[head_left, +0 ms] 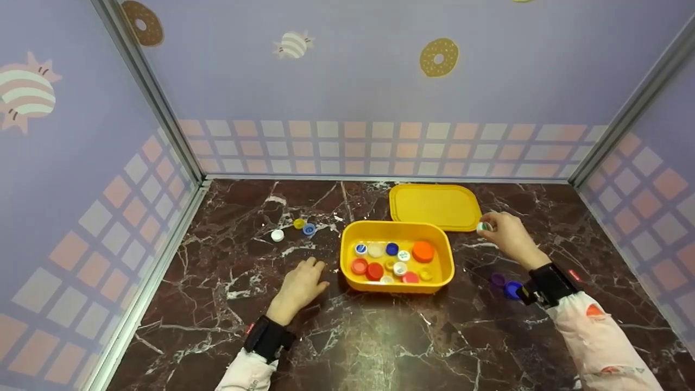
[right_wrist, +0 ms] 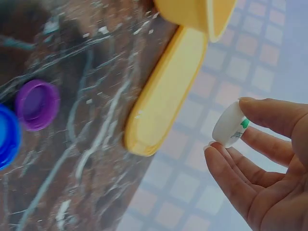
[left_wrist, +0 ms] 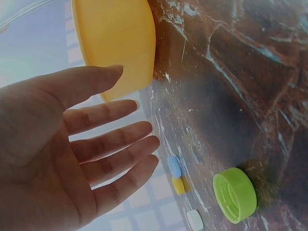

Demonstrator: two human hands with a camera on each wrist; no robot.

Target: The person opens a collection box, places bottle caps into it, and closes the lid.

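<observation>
Between thumb and fingertips, my right hand (head_left: 507, 239) pinches a white bottle cap (right_wrist: 230, 126) with green print, held in the air near the right end of the yellow lid. My left hand (head_left: 300, 288) is over the table, left of the yellow box (head_left: 347, 278), its fingers loosely extended and holding nothing. Bottle caps of several colours lie inside the box, among them an orange cap (head_left: 423, 251) and a red cap (head_left: 374, 271). In the left wrist view a green cap (left_wrist: 236, 195) lies on the table below the left hand; the head view hides it.
Behind the box lies its yellow lid (head_left: 434, 206). A white cap (head_left: 277, 235), a yellow cap (head_left: 298, 223) and a light blue cap (head_left: 309, 229) sit at the left. A purple cap (right_wrist: 37, 105) and a blue cap (head_left: 513, 290) lie by the right wrist. Patterned walls enclose the table.
</observation>
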